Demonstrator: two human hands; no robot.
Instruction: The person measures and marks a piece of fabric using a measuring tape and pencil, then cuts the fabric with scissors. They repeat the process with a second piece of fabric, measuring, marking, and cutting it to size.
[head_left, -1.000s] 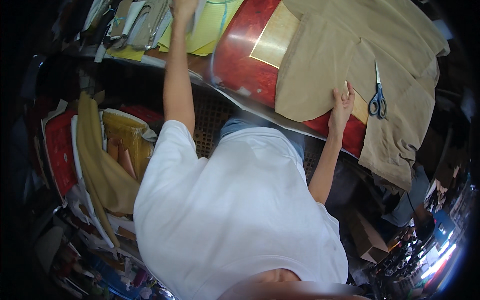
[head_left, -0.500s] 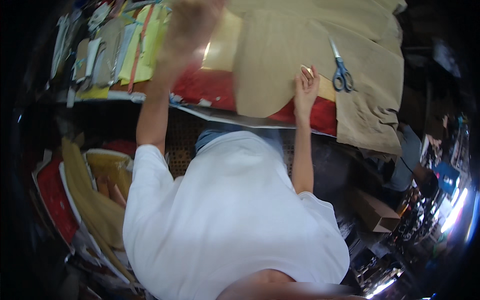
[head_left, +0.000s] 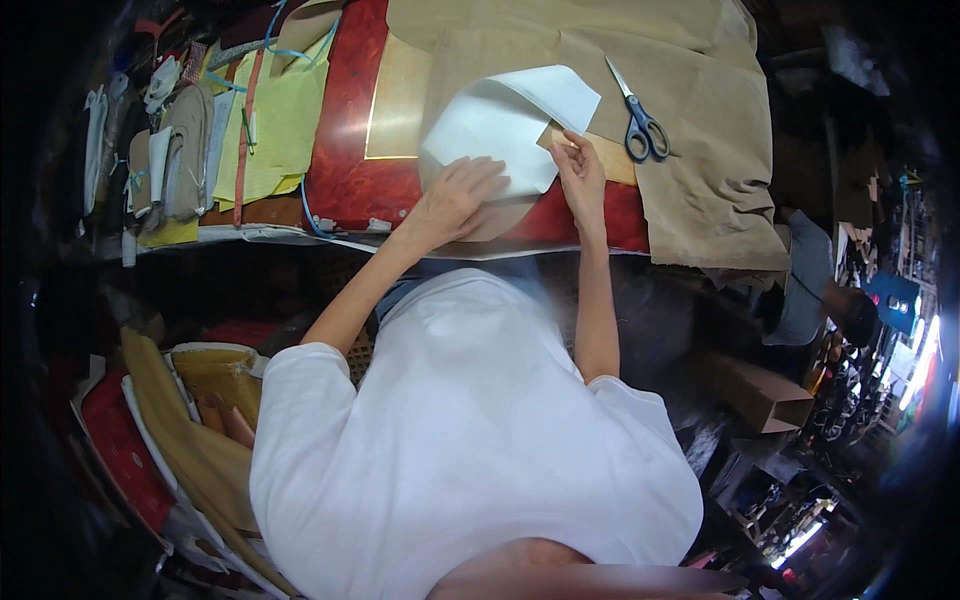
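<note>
A white pattern-like sheet (head_left: pixel 500 120) lies on a tan cloth-like piece (head_left: pixel 440 85), its upper right part folded over. My left hand (head_left: pixel 462 200) rests on the sheet's lower left edge with fingers stretched out. At the sheet's right edge, my right hand (head_left: pixel 580 175) has thumb and fingers pinched together; what is between them is too small to make out. Blue-handled scissors (head_left: pixel 640 125) lie on a larger tan cloth (head_left: pixel 700 120) to the right, blades slightly upward and left.
The table has a red marbled top (head_left: pixel 350 150) with a pale wooden panel (head_left: pixel 395 110). Yellow sheets (head_left: pixel 285 120), a red strap and several cut templates (head_left: pixel 185 140) crowd the left side. Below left are red-and-tan items. A cardboard box (head_left: pixel 765 395) and another person (head_left: pixel 805 280) are at right.
The white sheet has come onto the tan piece. My left hand has moved from the far left, blurred, down onto the sheet. My right hand has shifted slightly left.
</note>
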